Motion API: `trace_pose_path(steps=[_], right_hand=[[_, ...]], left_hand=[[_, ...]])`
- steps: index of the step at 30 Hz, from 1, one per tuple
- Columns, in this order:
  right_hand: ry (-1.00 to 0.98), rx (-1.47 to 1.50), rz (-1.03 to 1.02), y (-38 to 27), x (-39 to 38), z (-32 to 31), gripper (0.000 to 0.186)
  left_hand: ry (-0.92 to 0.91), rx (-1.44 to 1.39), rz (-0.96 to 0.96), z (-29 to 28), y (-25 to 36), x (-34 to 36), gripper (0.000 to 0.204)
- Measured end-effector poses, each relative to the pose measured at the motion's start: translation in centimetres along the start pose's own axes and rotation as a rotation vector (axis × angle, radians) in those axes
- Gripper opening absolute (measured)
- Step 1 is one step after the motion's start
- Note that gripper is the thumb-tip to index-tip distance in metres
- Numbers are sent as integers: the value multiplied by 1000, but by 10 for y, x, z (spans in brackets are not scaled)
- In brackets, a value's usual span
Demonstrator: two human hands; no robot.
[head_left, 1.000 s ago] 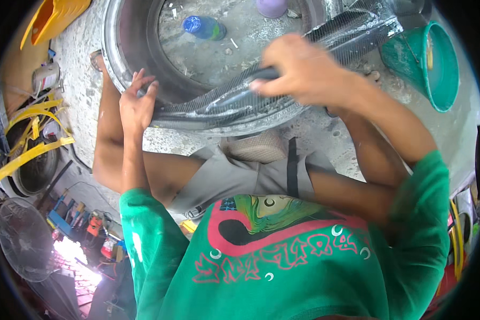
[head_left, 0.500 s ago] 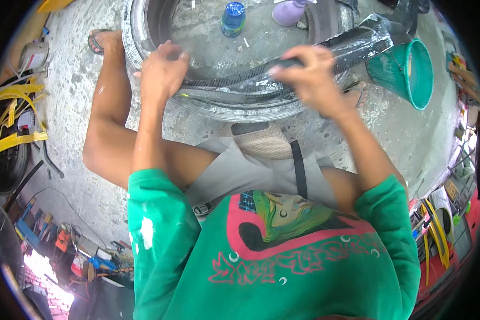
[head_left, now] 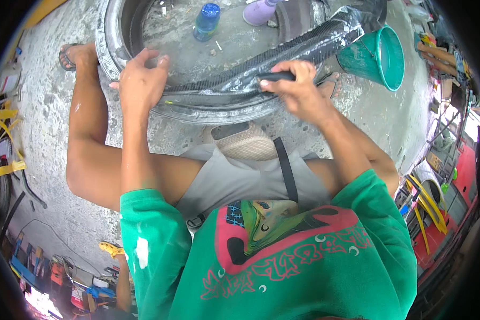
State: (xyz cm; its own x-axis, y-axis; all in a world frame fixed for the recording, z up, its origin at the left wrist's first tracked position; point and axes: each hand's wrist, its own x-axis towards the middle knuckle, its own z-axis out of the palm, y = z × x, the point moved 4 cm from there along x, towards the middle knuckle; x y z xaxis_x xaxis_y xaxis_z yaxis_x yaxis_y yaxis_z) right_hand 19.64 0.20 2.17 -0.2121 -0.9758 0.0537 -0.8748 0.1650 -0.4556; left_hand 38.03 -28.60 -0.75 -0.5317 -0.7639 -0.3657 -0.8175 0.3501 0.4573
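Observation:
A long black panel [head_left: 304, 48] with a woven carbon-like pattern and wet whitish smears lies across a tyre [head_left: 218, 116] laid flat on the floor. My right hand [head_left: 303, 88] is closed around a small tool with a black handle [head_left: 276, 76], above the near side of the panel; its working end cannot be made out. My left hand [head_left: 143, 80] rests at the panel's left end, over the tyre's edge, with thumb and fingers apart. Its palm hides that end of the panel.
Inside the tyre ring stand a blue-lidded jar [head_left: 207, 22] and a purple bottle [head_left: 258, 12]. A green bucket [head_left: 392, 58] tilts at the right, next to the panel. Yellow parts [head_left: 2, 170] lie at the left. Another person's foot in a yellow shoe [head_left: 112, 248] shows at the lower left.
The view has shifted, so the tyre and panel appear farther left. My right hand, still gripping the black-handled tool, stays over the panel. A yellow shoe has come into view.

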Motion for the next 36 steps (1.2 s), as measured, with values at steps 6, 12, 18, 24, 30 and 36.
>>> trace_pose_path(steps=[6,12,18,24,30,36], right_hand=[[262,-128,255,129,-47,-72,34],[91,-23,95,-16,-29,10,52],[511,-259,342,111,-61,-47,31],[282,-143,150,0,-36,22,49],[500,-198,332,144,-66,-50,41],[253,-162,142,28,-36,2,41]], left_hand=[[-6,-17,27,-4,14,-1,49],[6,-43,54,1,-1,2,52],[-48,-178,94,6,-6,12,50],[64,-94,133,8,-8,12,47],[24,-185,110,-1,16,4,45],[12,-128,64,3,-2,10,43]])
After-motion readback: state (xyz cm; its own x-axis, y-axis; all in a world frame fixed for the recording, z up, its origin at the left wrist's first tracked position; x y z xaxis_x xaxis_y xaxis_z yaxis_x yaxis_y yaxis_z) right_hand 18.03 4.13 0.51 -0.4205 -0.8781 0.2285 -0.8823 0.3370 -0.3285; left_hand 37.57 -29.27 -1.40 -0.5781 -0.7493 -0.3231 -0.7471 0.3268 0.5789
